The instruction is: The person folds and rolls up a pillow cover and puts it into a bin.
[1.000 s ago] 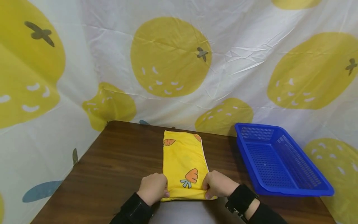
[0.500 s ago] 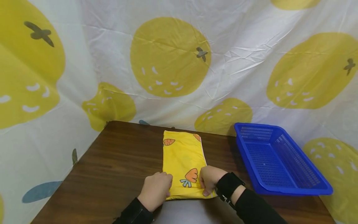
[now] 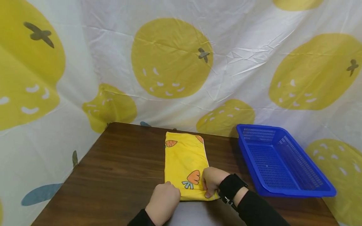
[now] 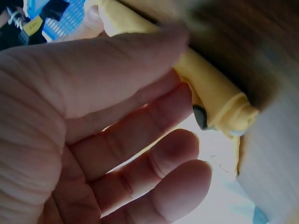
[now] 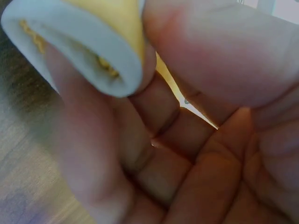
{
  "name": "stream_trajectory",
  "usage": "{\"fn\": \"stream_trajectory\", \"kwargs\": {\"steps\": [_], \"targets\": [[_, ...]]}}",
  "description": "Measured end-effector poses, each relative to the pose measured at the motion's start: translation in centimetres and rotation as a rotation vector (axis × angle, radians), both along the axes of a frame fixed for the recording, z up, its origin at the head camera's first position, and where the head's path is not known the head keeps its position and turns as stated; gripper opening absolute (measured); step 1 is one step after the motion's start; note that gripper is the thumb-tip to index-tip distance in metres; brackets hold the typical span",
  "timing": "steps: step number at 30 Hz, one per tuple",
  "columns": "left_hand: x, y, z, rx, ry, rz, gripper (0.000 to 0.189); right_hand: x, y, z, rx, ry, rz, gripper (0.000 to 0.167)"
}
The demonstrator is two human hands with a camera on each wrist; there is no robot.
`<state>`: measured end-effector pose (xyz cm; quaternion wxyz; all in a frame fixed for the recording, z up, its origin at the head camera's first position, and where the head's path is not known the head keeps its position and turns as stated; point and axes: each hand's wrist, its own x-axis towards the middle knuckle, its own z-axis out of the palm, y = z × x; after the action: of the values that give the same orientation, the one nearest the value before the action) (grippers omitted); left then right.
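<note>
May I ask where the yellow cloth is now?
In the head view, the yellow cloth lies on the table, left of the blue basket, with left hand and right hand at its near end.

Cloth (image 3: 183, 157), basket (image 3: 271, 164) on brown table (image 3: 127, 157)

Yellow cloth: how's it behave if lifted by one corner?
Cloth likely floppy: its near edge is rolled up. Probably light, since it looks thin lying on the table. The roll may unwind if released; its end looks hollow in the right wrist view.
</note>
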<state>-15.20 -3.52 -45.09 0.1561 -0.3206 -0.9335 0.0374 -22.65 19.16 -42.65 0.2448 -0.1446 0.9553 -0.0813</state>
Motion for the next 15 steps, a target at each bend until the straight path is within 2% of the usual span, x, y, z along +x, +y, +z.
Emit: {"fn": "stream_trajectory", "kwargs": {"steps": [2,4,7,9,11,15], "targets": [[0.1,0.1,-0.1,0.004,-0.003,-0.011,0.029,-0.3,0.2,-0.5,0.034,0.029,0.008,0.039],[-0.1,0.1,-0.2,0.017,-0.022,-0.015,0.027,-1.3,1.2,-2.2,0.046,0.07,0.06,0.04],[-0.6,-0.2,-0.2,0.027,-0.081,0.0,0.026,-1.3,1.3,-2.5,0.035,0.102,0.071,0.042],[-0.8,-0.4,-0.2,0.033,-0.125,0.021,0.028,-0.8,1.1,-2.2,-0.003,0.119,0.084,0.042],[-1.0,-0.7,-0.1,0.043,-0.155,0.036,0.03,0.7,0.1,-0.6,-0.026,0.135,0.056,0.042],[-1.2,-1.0,-0.1,0.091,-0.178,0.047,0.034,2.6,-0.1,-0.2,-0.08,0.224,0.087,0.042]]}}
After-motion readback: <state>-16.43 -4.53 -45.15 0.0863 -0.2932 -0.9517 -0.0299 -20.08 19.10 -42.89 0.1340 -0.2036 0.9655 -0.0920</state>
